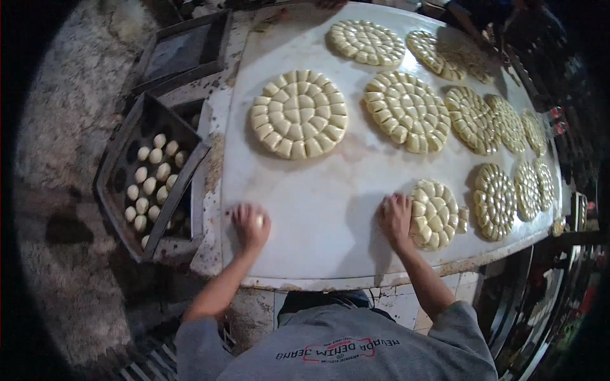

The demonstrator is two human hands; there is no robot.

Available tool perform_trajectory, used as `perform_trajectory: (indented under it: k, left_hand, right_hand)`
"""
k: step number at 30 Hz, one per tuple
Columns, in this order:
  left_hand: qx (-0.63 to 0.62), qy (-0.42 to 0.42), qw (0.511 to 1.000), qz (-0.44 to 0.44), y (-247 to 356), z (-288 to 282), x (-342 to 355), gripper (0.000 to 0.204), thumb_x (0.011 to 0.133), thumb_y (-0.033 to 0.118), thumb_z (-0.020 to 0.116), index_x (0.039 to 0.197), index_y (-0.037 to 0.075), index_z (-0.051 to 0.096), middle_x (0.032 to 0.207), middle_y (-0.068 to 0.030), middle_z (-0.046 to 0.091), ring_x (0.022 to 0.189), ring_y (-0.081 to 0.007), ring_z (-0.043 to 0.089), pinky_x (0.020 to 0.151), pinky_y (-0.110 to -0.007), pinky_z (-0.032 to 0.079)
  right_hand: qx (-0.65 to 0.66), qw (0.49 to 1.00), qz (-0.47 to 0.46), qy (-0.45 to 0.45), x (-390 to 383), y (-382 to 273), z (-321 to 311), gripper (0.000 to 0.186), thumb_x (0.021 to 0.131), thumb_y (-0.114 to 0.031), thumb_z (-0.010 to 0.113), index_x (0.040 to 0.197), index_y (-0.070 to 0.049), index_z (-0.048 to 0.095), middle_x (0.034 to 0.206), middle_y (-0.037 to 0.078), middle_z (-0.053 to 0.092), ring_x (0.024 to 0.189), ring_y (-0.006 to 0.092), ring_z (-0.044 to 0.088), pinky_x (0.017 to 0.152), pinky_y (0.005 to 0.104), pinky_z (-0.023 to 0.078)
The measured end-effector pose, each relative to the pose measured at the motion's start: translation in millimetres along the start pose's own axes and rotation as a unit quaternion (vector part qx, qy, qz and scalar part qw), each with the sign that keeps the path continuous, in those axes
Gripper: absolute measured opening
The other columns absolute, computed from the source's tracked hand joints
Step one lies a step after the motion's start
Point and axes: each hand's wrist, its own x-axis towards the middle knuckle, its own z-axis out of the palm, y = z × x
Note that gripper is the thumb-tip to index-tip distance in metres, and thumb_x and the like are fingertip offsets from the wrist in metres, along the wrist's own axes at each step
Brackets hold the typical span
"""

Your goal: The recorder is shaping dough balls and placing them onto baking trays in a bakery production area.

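Observation:
My left hand (252, 223) rests on the left part of the white tabletop, its fingers curled. A small pale spot shows by its thumb, too small to tell whether it is dough. Further right, my right hand (395, 219) is on the table with bent fingers, at the left edge of a small round of cut dough (433, 214); what is under its fingers is hidden. Beside that round lies a loose dough piece (463, 220). Beyond my hands sits a large dough round (299, 114), cut into rings of pieces, with another glossy round (407, 112) to its right.
Several more scored dough rounds (495, 202) cover the right and far parts of the table (305, 190). Off its left edge stands a dark angular tray (117, 184) holding several dough balls (149, 185), with an empty dark tray (181, 54) behind. A person (470, 22) stands at the far right.

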Motion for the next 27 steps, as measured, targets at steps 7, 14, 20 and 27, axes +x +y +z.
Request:
perform_trajectory:
  k: [7, 14, 20, 27]
  left_hand:
    - [-0.191, -0.029, 0.981, -0.010, 110.2, 37.9, -4.9, 0.010, 0.068, 0.009, 0.061, 0.064, 0.004, 0.054, 0.075, -0.0162, 0.056, 0.075, -0.0355, 0.053, 0.066, -0.045, 0.044]
    - [-0.098, 0.037, 0.994, 0.043, -4.7, -14.3, -23.1, 0.015, 0.072, 0.017, 0.062, 0.080, 0.004, 0.057, 0.089, -0.0128, 0.054, 0.086, -0.0319, 0.050, 0.075, -0.043, 0.043]
    - [-0.147, -0.176, 0.958, 0.171, -14.8, -20.6, -26.5, 0.028, 0.064, 0.017, 0.064, 0.088, 0.001, 0.061, 0.090, -0.0139, 0.056, 0.088, -0.0318, 0.053, 0.075, -0.040, 0.047]
    - [-0.417, -0.260, 0.859, 0.147, -187.8, -220.6, 90.1, 0.035, 0.076, 0.019, 0.067, 0.106, 0.002, 0.061, 0.090, -0.0089, 0.065, 0.080, -0.0175, 0.062, 0.074, -0.030, 0.049]
  right_hand:
    - [0.114, 0.993, 0.024, 0.005, -6.2, -64.5, 35.9, 0.015, 0.071, -0.010, 0.062, 0.082, -0.004, 0.054, 0.090, 0.016, 0.051, 0.090, 0.0349, 0.045, 0.083, 0.0439, 0.036]
    - [-0.023, 0.995, 0.098, 0.013, 3.8, -29.5, 8.8, 0.016, 0.073, -0.011, 0.059, 0.086, -0.002, 0.055, 0.093, 0.015, 0.052, 0.094, 0.0330, 0.047, 0.088, 0.0473, 0.034]
    - [-0.057, 0.984, 0.168, -0.002, -15.0, -94.9, 38.5, 0.022, 0.068, -0.011, 0.059, 0.087, -0.001, 0.055, 0.090, 0.016, 0.053, 0.093, 0.0332, 0.048, 0.085, 0.0440, 0.036]
    - [0.082, 0.937, 0.298, -0.164, -40.0, -138.5, 22.2, 0.032, 0.071, -0.012, 0.059, 0.100, 0.000, 0.053, 0.100, 0.018, 0.054, 0.082, 0.0292, 0.055, 0.073, 0.0404, 0.046]
